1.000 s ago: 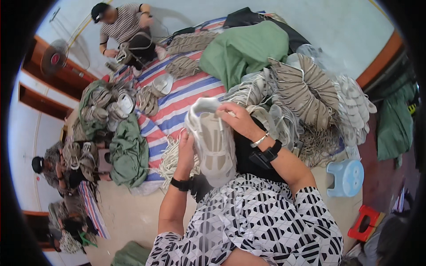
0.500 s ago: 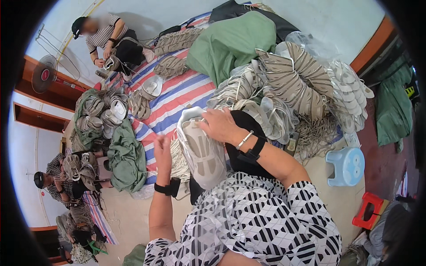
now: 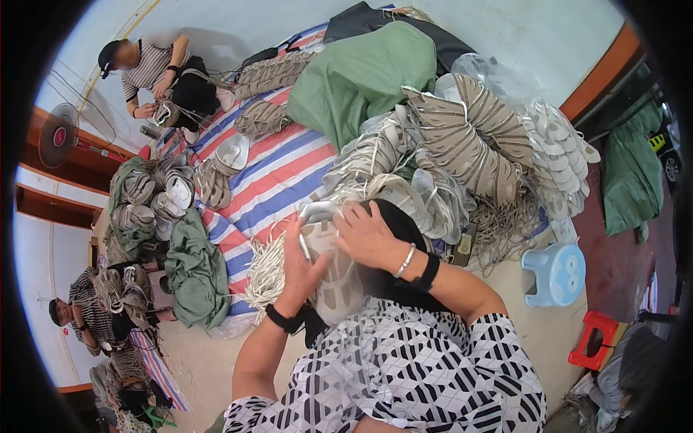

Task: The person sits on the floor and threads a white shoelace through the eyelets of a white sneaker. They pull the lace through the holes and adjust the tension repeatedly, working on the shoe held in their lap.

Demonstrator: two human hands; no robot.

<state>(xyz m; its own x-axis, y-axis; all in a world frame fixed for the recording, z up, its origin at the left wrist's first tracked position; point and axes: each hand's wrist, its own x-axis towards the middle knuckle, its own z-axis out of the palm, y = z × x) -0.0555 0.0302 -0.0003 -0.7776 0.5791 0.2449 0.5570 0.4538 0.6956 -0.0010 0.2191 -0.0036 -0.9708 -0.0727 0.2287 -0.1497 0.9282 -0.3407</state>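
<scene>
A grey-and-white shoe upper (image 3: 334, 292) lies over my lap, its white-lined opening pointing away from me. My left hand (image 3: 299, 263) is closed around its left side, with the thumb across the front. A thin white strip shows beside those fingers; I cannot tell whether it is a lace or the upper's edge. On the right side of the opening, my right hand (image 3: 367, 237) grips the rim with bent fingers. A bundle of pale laces (image 3: 261, 278) lies on the striped sheet just left of my left hand.
Beyond my hands are a striped sheet (image 3: 281, 173), piled shoe uppers (image 3: 469, 137) and a green cloth (image 3: 364, 79). A blue stool (image 3: 559, 273) and a red stool (image 3: 598, 340) stand at right. One person (image 3: 155, 72) sits far left, another (image 3: 90, 303) nearer; a fan (image 3: 61, 136) stands between.
My left hand, raised apart from the upper before, has moved right onto its left side. The right hand stays at the opening. The whole view has shifted slightly.
</scene>
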